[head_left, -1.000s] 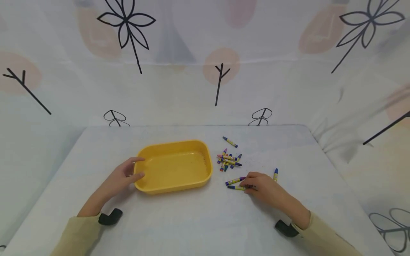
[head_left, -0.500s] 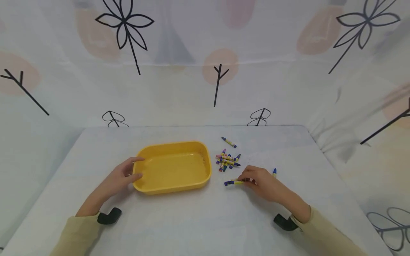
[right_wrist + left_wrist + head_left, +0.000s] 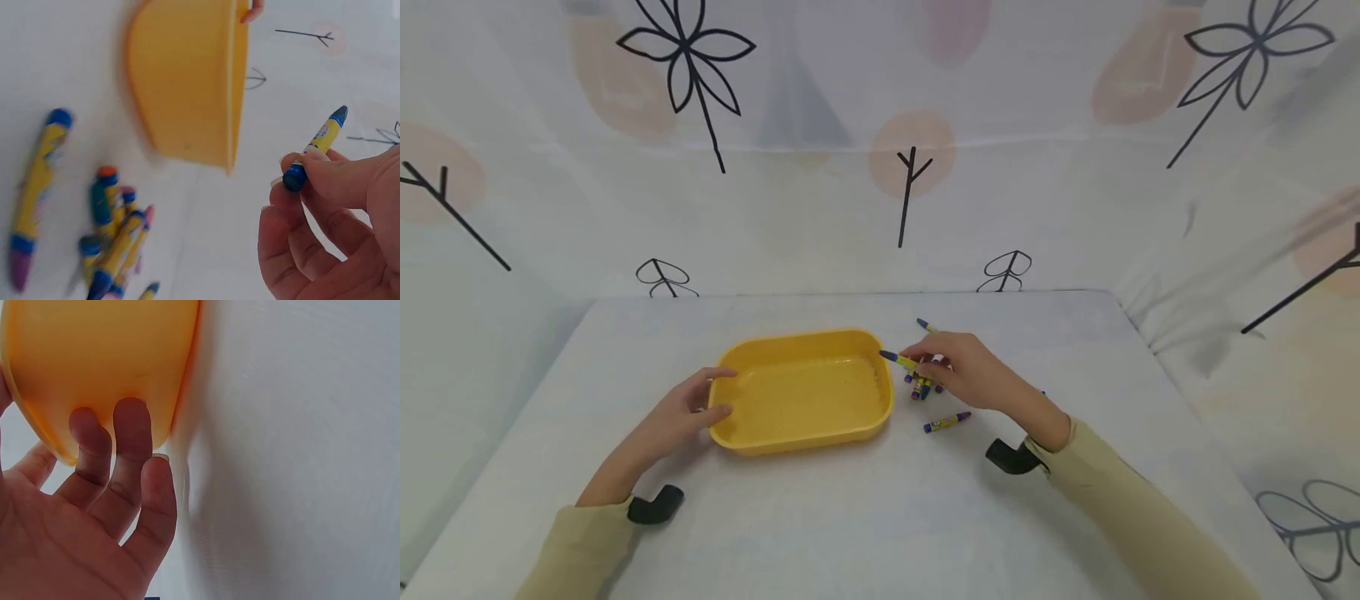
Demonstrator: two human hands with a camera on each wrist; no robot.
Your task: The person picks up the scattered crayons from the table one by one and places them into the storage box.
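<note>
- Nearest: both sleeves, a black wrist mount sticking out at each cuff.
- Left hand gripped the near-left end of the yellow tray, thumb and a finger hooked over the rim, other fingers curled against the outer wall in the left wrist view.
- Purple-tipped crayon lay loose on the white table, right of the tray and apart from it. No hand on it.
- Tray sat upright, slightly skewed. No crayon showed inside, so my read on progress: early.
- Right hand pinched one dark-tipped crayon between thumb and fingers, up off the table, tip towards the tray's right rim. That one was picked up but not let go; the only lift on show.
- Something blue peeked out past the right wrist. Maybe another crayon, too small to tell.
- Crayon pile sat below the right hand, criss-crossed, mixed colours. Bulk of what was left, all on the table.
- Far crayon lay alone beyond the pile, part hidden by the right hand. Also left.
- Farthest: patterned cloth behind the table.
</note>
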